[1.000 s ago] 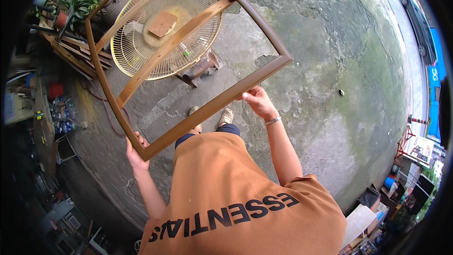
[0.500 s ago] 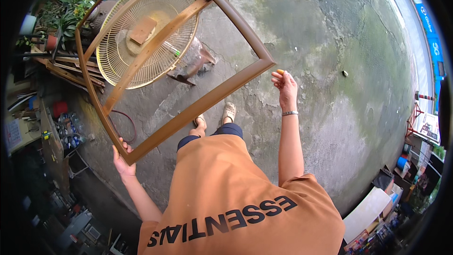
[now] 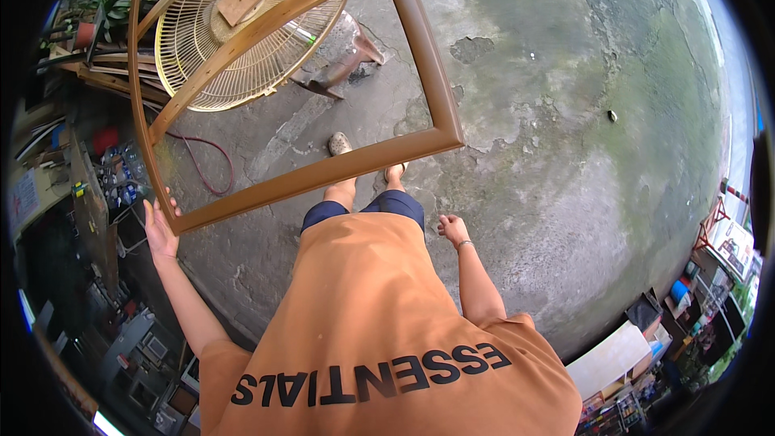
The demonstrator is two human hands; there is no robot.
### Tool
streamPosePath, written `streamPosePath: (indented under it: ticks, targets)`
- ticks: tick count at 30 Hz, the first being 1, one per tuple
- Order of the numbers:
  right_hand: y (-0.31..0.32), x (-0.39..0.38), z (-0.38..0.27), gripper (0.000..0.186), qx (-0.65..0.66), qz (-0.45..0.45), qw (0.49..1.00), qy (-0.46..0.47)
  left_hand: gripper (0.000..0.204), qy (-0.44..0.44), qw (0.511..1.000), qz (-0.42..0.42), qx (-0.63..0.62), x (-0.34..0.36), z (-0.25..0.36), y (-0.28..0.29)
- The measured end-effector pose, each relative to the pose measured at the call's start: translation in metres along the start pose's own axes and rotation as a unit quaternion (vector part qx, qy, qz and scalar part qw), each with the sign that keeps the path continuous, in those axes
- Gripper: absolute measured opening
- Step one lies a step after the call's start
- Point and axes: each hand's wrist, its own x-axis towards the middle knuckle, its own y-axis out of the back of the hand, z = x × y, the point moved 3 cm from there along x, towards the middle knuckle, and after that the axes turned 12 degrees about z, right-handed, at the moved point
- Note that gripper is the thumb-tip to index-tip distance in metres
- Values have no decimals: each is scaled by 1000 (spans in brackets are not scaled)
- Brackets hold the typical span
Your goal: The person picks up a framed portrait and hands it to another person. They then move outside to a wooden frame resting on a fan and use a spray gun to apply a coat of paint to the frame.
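Note:
A brown wooden frame [image 3: 315, 176] with crossbars is held up in front of me, tilted. My left hand [image 3: 161, 226] grips its near left corner, the thumb on the outer side and the other fingers partly hidden. My right hand [image 3: 454, 229] hangs apart from the frame, to the right of my shorts, with its fingers curled in. Whether anything small is inside those fingers I cannot make out. Seen through the frame is a large yellowed fan grille [image 3: 194, 64], with a wooden block [image 3: 242, 0] at its middle.
Beneath the grille a brown-grey stand [image 3: 349, 60] rests on cracked concrete [image 3: 549, 218]. A dark red cable [image 3: 230, 163] loops over the floor. Potted plants [image 3: 113, 4] and stacked wood [image 3: 113, 77] sit at far left, cluttered shelves below. A pale board [image 3: 609, 359] leans at lower right.
The frame has turned and shifted, its right corner coming nearer. My left hand has moved left and up with it. My right hand has drawn down and back from that corner; my feet have stepped.

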Motion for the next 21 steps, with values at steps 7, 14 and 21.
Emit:
streamPosePath:
  ticks: [7,14,21]
  targets:
    - [29,1,-6,34,9,41,999,-5,55,-29,997,24,71,28,23,18]
    - [38,13,-77,33,73,61,993,70,58,-55,995,68,43,39,20,40]
    - [21,12,-98,33,51,35,994,86,65,20,966,256,-33,23,-103,105]
